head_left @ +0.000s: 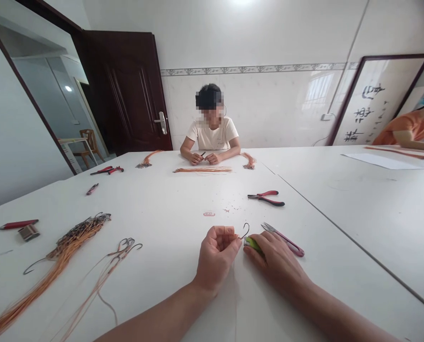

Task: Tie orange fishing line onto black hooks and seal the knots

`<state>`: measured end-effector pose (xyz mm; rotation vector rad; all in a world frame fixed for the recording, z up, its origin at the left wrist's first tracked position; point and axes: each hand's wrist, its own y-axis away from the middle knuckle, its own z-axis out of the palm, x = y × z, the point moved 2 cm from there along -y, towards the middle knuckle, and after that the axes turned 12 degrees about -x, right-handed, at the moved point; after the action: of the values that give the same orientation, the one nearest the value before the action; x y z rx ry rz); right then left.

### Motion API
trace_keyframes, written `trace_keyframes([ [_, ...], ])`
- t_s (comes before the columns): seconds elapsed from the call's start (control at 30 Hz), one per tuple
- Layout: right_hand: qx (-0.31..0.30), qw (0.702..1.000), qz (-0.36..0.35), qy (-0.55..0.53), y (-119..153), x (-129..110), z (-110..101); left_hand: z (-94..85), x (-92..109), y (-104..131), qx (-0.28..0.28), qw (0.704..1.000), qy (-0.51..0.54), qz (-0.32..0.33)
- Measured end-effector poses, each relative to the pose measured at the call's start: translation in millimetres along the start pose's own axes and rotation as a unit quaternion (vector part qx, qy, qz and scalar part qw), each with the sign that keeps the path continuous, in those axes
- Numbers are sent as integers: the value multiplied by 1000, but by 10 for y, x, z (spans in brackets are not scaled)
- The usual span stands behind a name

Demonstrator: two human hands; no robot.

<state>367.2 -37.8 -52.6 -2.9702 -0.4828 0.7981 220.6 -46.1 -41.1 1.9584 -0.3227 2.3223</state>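
Observation:
A dark fishing hook (248, 229) is pinched between the thumb and fingers of my left hand (215, 259), its bend pointing up and away from me. A thin line trails down from that hand toward me. My right hand (279, 261) is closed round a lime-green lighter (253, 244), whose metal end lies close beside the hook's shank. I see no flame. Partly behind my right fingers, thread snips (286, 241) with pink handles lie on the white table (169, 270).
At left lie a large bundle of hooks on orange line (72, 242), a smaller bunch (121, 251), a red pen-like tool (18, 224) and a small spool (29, 232). Pliers (267, 197) lie ahead. A person (212, 130) sits opposite; another (411, 128) sits far right.

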Motion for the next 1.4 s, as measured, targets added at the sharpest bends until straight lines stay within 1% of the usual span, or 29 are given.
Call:
trace_keyframes([
  [0.07,-3,999,-15,29,-8,7,24,2,-2,1,-2,1000,0,3],
  [0.17,22,998,-38,35,8,-1,22,8,0,4,-6,1000,-2,9],
  [0.33,96,990,-98,-20,73,-55,-36,10,4,5,-23,1000,-3,19],
  [0.43,116,985,-116,-55,105,-80,-52,10,-5,3,-30,999,3,23],
  [0.5,115,984,-104,-88,119,-84,-55,14,-17,4,-35,999,7,26],
  [0.67,109,974,-49,-192,130,-82,-83,34,-52,4,-64,997,-6,35],
  [0.87,97,972,-17,-216,125,-95,-109,51,-69,6,-94,994,-33,36],
  [1.07,119,958,-2,-262,138,-97,-159,49,-72,-7,-103,993,-54,31],
  [1.13,139,947,13,-290,124,-71,-194,44,-71,-18,-103,992,-63,26],
  [1.2,170,929,27,-329,95,-18,-235,38,-72,-25,-101,992,-70,19],
  [1.3,234,883,27,-406,35,98,-325,32,-70,-28,-100,992,-79,14],
  [1.4,313,829,13,-464,-11,239,-498,32,-58,-21,-103,990,-91,16],
])
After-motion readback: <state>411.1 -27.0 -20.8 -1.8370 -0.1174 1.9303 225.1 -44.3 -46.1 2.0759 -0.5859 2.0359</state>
